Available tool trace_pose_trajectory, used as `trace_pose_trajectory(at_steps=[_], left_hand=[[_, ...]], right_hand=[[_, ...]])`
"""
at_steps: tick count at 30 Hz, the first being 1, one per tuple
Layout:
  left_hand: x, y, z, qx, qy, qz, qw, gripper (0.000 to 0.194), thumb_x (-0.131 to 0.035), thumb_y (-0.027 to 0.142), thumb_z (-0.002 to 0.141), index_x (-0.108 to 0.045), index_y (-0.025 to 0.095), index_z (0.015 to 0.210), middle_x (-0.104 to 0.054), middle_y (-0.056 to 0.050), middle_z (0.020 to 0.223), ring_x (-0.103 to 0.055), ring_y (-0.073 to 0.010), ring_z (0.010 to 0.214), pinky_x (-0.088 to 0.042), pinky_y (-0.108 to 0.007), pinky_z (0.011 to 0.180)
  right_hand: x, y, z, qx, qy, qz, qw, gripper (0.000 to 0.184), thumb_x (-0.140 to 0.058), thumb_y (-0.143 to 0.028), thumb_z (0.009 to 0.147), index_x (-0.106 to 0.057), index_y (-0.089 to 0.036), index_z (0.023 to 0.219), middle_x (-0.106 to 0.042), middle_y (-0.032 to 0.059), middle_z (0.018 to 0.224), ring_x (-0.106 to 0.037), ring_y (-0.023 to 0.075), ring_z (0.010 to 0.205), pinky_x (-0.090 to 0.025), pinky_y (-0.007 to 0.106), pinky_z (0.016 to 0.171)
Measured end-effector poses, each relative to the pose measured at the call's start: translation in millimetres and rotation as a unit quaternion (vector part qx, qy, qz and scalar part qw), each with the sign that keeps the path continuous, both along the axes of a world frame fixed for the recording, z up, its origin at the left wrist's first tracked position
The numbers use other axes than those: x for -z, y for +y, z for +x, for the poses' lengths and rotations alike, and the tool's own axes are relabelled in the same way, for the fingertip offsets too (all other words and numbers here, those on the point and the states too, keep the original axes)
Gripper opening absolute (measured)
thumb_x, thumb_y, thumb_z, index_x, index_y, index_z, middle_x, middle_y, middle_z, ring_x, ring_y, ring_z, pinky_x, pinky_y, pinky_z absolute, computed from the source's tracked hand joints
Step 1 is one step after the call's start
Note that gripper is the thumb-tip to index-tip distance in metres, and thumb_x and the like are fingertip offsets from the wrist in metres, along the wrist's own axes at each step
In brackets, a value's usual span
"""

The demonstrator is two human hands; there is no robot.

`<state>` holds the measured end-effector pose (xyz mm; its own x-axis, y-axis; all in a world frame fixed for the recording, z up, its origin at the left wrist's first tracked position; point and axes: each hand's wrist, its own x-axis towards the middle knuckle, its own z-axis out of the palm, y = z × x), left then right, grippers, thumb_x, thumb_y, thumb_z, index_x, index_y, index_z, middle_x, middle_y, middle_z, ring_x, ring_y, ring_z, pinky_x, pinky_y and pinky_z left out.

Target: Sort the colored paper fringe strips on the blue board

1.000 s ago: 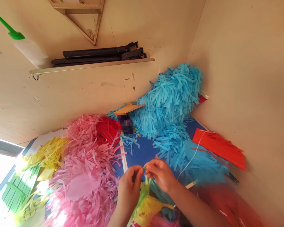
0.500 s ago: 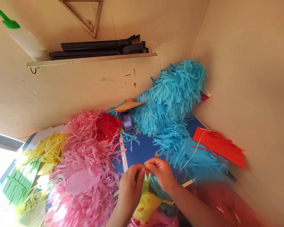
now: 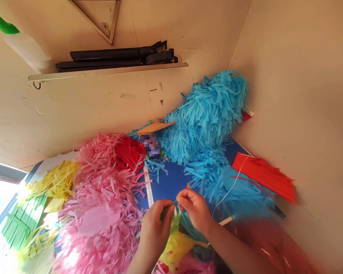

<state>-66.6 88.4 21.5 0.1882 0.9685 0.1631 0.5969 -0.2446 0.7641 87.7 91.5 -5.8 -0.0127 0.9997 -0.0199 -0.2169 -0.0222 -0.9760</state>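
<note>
My left hand (image 3: 157,226) is closed in a pinch, thumb against finger. Facing it, my right hand (image 3: 196,211) pinches too, its fingertips just right of the left ones. Between the two runs a thin, dark green strand (image 3: 175,202), mostly hidden by the fingers. Right under the hands lies crumpled yellow tissue paper (image 3: 177,243), its pale green-yellow end reaching up towards the fingertips. Whether that end joins the strand, I cannot tell. Blue paper strips show partly behind the right wrist.
Pink fringed tissue (image 3: 111,201) fills the left, with red fringe (image 3: 130,152) behind. A blue fringed heap (image 3: 208,114) leans into the corner. Red fringed paper (image 3: 263,177) lies right, beside a white cord (image 3: 231,186). Yellow (image 3: 57,179) and green strips (image 3: 24,219) lie far left.
My fingertips have drawn slightly apart, so a bit more of the green strand shows between them. The left hand has shifted a little left and down. The surrounding paper looks unchanged.
</note>
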Motion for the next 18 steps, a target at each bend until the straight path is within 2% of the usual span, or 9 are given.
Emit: trace_pose_trajectory(at_steps=[4,6,9,12,15,18], left_hand=[[-1.4,1.5,-2.4,0.016,-0.007,0.001,1.000,0.024,-0.050,0.037,0.094,-0.067,0.024,0.085,-0.072,-0.004,0.079,-0.067,-0.0189,0.071,-0.049,-0.029,0.065],[-0.6,2.2,-3.3,0.026,-0.004,0.006,1.000,0.024,-0.049,0.037,0.094,-0.067,0.024,0.084,-0.072,-0.004,0.079,-0.068,-0.0191,0.071,-0.050,-0.029,0.064],[2.8,2.5,-5.4,0.018,0.010,0.035,0.999,0.018,-0.057,0.038,0.091,-0.067,0.024,0.092,-0.074,-0.006,0.087,-0.070,-0.0217,0.079,-0.053,-0.031,0.068],[6.7,3.2,-6.5,0.032,0.023,0.095,0.995,0.017,-0.064,0.038,0.087,-0.068,0.025,0.096,-0.076,-0.006,0.090,-0.070,-0.0236,0.085,-0.055,-0.038,0.080],[8.2,5.7,-5.5,0.074,0.023,0.129,0.989,0.012,-0.061,0.034,0.091,-0.069,0.026,0.086,-0.075,-0.001,0.076,-0.070,-0.0190,0.071,-0.051,-0.042,0.092],[3.3,7.7,-9.2,0.092,0.032,0.132,0.986,0.013,-0.060,0.029,0.091,-0.068,0.025,0.082,-0.072,0.001,0.070,-0.068,-0.0163,0.065,-0.050,-0.042,0.095]], right_hand=[[-1.2,-0.9,1.5,-0.037,0.006,0.017,0.999,0.028,-0.071,-0.047,0.082,-0.072,-0.021,0.089,-0.064,0.0003,0.076,-0.058,0.0137,0.064,-0.048,0.026,0.064],[0.1,-0.6,2.8,-0.045,0.007,0.009,0.999,0.027,-0.072,-0.047,0.081,-0.074,-0.021,0.090,-0.065,0.0007,0.076,-0.059,0.0140,0.063,-0.048,0.027,0.064],[2.6,0.7,4.8,-0.024,0.012,-0.012,1.000,0.024,-0.078,-0.044,0.076,-0.073,-0.021,0.078,-0.063,-0.0009,0.066,-0.057,0.0137,0.060,-0.046,0.026,0.061],[2.0,1.5,6.8,-0.004,0.011,0.002,1.000,0.026,-0.083,-0.042,0.070,-0.069,-0.020,0.066,-0.062,-0.0002,0.068,-0.057,0.0148,0.066,-0.045,0.025,0.063],[-3.1,0.9,10.5,-0.033,-0.018,0.032,0.999,0.027,-0.078,-0.043,0.077,-0.069,-0.020,0.066,-0.062,0.0015,0.072,-0.057,0.0161,0.071,-0.045,0.027,0.068],[-8.1,0.2,16.3,-0.038,-0.034,0.044,0.998,0.028,-0.074,-0.043,0.081,-0.067,-0.020,0.067,-0.060,0.0010,0.071,-0.055,0.0158,0.070,-0.044,0.027,0.068]])
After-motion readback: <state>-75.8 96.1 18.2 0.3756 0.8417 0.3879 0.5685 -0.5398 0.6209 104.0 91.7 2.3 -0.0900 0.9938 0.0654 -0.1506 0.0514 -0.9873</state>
